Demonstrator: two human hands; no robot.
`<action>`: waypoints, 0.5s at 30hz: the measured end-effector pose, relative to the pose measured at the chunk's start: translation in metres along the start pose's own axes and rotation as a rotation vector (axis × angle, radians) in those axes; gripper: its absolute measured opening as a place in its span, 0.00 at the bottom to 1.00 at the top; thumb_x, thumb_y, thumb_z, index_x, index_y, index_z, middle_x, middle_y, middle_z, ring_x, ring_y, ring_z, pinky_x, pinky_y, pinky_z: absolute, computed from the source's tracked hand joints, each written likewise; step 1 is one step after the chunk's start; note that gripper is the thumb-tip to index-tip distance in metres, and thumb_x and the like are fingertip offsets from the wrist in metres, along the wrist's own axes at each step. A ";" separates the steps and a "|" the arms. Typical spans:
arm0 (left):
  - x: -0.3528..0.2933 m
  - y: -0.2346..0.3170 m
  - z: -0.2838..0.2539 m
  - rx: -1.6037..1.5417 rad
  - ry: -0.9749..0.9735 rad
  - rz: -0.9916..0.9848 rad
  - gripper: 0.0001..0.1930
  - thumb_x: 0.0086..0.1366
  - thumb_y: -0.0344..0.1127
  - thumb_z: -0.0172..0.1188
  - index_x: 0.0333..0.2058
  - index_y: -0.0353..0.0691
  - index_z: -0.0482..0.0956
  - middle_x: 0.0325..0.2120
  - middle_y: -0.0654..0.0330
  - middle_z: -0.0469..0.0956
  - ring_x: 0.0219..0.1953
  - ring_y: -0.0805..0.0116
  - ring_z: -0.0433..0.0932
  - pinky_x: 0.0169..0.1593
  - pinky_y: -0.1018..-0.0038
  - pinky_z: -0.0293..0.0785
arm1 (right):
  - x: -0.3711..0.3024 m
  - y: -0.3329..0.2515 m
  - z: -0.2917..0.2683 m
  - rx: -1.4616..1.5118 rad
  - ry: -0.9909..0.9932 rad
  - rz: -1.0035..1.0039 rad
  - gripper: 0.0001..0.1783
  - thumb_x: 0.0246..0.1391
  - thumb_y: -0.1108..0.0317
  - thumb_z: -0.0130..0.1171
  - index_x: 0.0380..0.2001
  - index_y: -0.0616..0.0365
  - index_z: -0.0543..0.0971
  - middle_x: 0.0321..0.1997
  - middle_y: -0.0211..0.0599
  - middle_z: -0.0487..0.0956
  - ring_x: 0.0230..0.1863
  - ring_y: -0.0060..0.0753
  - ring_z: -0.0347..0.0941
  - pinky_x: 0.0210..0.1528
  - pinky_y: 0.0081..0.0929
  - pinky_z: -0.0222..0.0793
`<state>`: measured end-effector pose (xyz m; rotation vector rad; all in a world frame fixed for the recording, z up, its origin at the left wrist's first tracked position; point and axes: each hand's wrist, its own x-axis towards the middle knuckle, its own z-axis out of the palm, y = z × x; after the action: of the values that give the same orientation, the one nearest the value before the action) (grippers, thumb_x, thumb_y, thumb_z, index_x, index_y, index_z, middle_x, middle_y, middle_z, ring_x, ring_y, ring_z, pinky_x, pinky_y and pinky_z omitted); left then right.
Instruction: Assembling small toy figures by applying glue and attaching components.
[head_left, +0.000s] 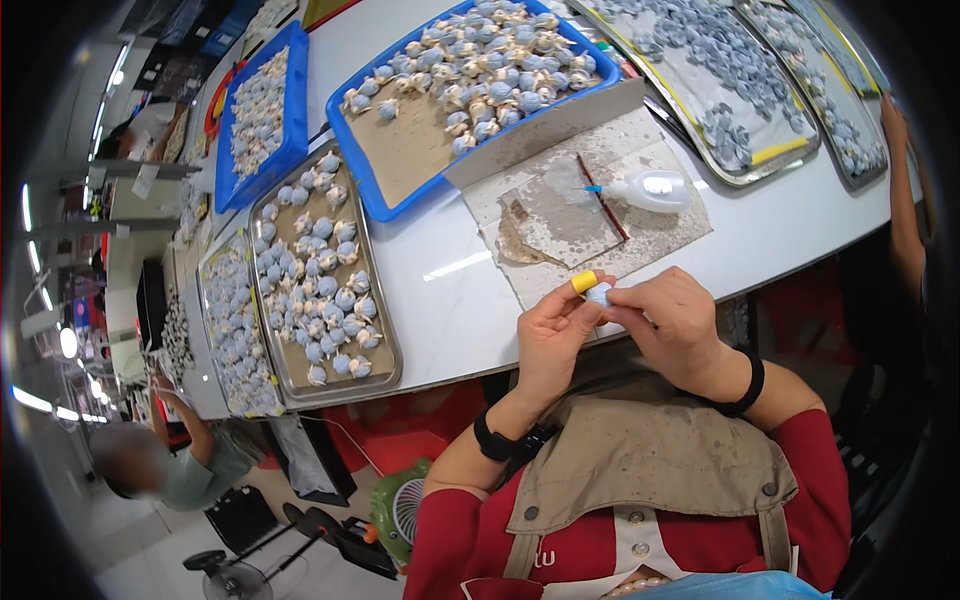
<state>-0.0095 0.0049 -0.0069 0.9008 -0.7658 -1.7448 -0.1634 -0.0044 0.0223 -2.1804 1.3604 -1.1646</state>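
Just at the grip, a yellow finger cot (584, 281) covers one fingertip of the left hand (550, 338). Behind the grip are a bulky black wristband (492, 438) and, rightward, a slim black band (753, 384). Further below come a red short-sleeved shirt (450, 530), a spotted khaki apron (650, 460) with dark snaps (769, 489), and a beaded necklace (640, 586).

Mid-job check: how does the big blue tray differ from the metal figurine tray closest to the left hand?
Colour: the big blue tray has a blue rim; the metal tray is silvery.
Filling: figurines lie heaped toward the blue tray's far end, but spread over most of the metal tray.
Bare area: the blue tray shows one broad patch of brown lining; the metal tray, mostly smaller gaps.
Both hold small blue-and-cream figurines.
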 end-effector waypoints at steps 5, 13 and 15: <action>-0.006 0.000 -0.012 0.011 0.007 0.021 0.16 0.60 0.27 0.54 0.46 0.28 0.70 0.42 0.49 0.74 0.38 0.68 0.76 0.43 0.73 0.75 | 0.012 0.000 -0.002 0.003 -0.103 -0.082 0.08 0.37 0.72 0.62 0.23 0.53 0.73 0.17 0.28 0.69 0.22 0.31 0.67 0.27 0.27 0.59; -0.009 0.000 -0.003 0.052 -0.117 0.142 0.20 0.57 0.30 0.59 0.47 0.29 0.69 0.43 0.46 0.73 0.43 0.64 0.75 0.47 0.72 0.72 | 0.012 0.020 -0.009 0.597 -0.173 0.152 0.26 0.39 0.68 0.66 0.45 0.59 0.72 0.38 0.36 0.76 0.37 0.33 0.73 0.39 0.21 0.68; -0.010 0.006 0.004 0.076 -0.128 0.151 0.20 0.57 0.31 0.60 0.47 0.29 0.70 0.43 0.47 0.73 0.43 0.64 0.75 0.47 0.72 0.72 | 0.008 0.022 -0.011 0.719 -0.295 0.224 0.28 0.40 0.68 0.66 0.48 0.59 0.70 0.39 0.37 0.76 0.39 0.31 0.73 0.41 0.21 0.68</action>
<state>-0.0074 0.0123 0.0022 0.7663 -0.9653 -1.6610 -0.1839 -0.0209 0.0191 -1.5601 0.8494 -0.9907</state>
